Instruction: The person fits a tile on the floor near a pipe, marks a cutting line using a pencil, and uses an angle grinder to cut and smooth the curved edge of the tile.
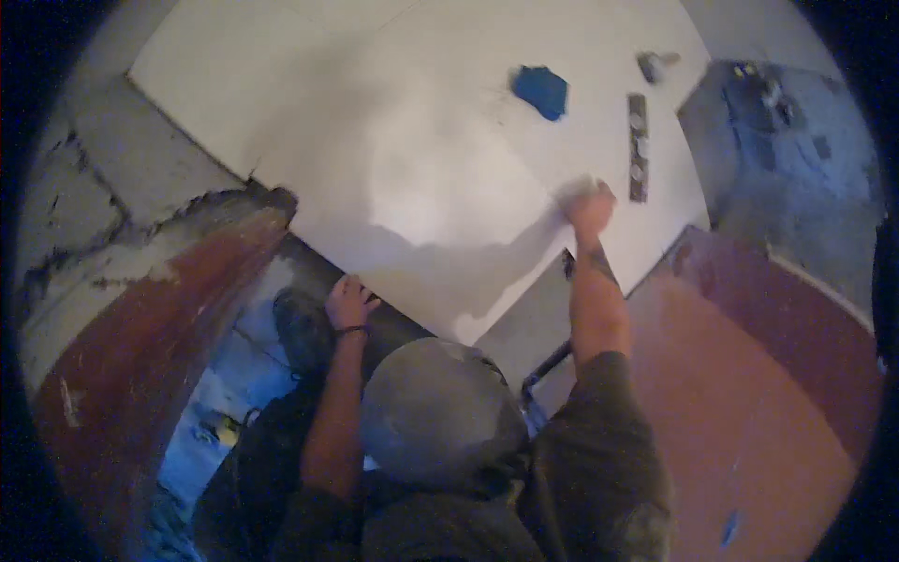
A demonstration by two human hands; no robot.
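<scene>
A broad, pale, flat panel point(309, 122) with faint seam lines spreads out in front of me. My right hand point(592, 210) is stretched out low over its right part, fingers curled in. A greyish blur lies beside those fingers, and what they hold, if anything, is hidden. My left hand point(350, 303) rests at the panel's near left edge, beside a dark strip point(398, 323), its fingers loosely apart and holding nothing. Beyond my right hand lies a long narrow bar like a spirit level point(639, 150). Farther off are a blue crumpled cloth or pad point(541, 92) and a small grey-white object point(650, 66).
Reddish-brown boards or slabs point(140, 347) run along the left, and a reddish surface point(740, 375) fills the right. Rough, broken grey ground point(89, 197) borders the panel at left. A bluish patch with dark clutter point(777, 122) lies at far right. A rounded pale shape point(440, 407) blocks the lower middle.
</scene>
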